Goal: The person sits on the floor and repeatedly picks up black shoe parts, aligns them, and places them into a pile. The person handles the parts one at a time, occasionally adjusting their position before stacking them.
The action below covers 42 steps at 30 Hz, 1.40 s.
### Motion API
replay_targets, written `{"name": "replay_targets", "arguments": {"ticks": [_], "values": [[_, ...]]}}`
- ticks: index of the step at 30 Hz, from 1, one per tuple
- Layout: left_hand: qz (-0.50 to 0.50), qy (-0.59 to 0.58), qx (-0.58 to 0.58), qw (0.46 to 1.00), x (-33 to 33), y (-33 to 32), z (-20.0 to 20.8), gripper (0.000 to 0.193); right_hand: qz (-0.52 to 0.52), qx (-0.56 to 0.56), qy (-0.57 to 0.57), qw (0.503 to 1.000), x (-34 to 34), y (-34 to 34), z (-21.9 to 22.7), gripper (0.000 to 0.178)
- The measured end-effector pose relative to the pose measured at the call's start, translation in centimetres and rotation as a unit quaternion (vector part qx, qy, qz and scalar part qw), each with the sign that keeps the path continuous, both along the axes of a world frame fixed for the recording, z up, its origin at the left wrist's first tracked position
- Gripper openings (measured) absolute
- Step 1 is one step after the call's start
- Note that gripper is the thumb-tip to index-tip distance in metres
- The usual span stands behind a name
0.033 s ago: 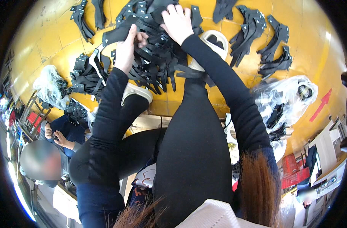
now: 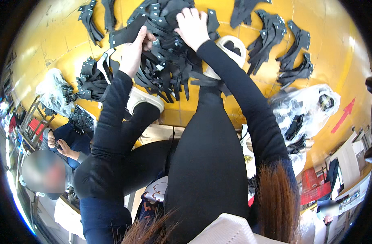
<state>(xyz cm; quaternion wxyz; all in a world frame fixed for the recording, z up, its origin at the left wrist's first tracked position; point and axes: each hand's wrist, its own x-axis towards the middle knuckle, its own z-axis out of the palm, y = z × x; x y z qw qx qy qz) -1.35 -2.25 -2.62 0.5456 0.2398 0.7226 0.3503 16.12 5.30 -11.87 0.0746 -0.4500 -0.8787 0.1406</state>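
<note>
Black cut leather pieces point(image 2: 165, 61), studded, lie heaped on the yellow floor point(image 2: 51, 44); I judge them light and floppy, best pinched at an end. My left hand point(image 2: 134, 51) pinches one strip; my right hand point(image 2: 193, 26) presses curled fingers into the heap.

A single head-worn fisheye view is given, aimed steeply down over the person's legs at the yellow floor point(image 2: 51, 44). The heap of black straps point(image 2: 165, 61) is seen close, near the upper edge.
</note>
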Motion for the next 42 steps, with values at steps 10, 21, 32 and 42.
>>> {"name": "replay_targets", "arguments": {"ticks": [10, 21, 32, 42], "values": [[-0.327, 0.088, 0.056, 0.939, -2.4, 5.0, 0.8, 0.034, 0.046, 0.020, 0.181, 0.982, 3.5, 0.1, 6.9, 0.016], [-0.411, -0.095, 0.095, 0.902, 2.8, 0.7, 5.6, 0.043, -0.135, -0.171, 0.351, 0.911, 5.8, 6.7, 18.8, 0.010], [-0.198, -0.181, -0.004, 0.963, -7.4, -10.8, 8.1, 0.024, 0.325, -0.226, -0.013, 0.918, -9.2, 12.2, 10.1, 0.017], [-0.052, -0.184, 0.049, 0.980, -6.9, -12.5, 3.8, 0.017, 0.236, -0.179, -0.033, 0.955, -12.0, 12.1, 1.9, 0.029]]}}
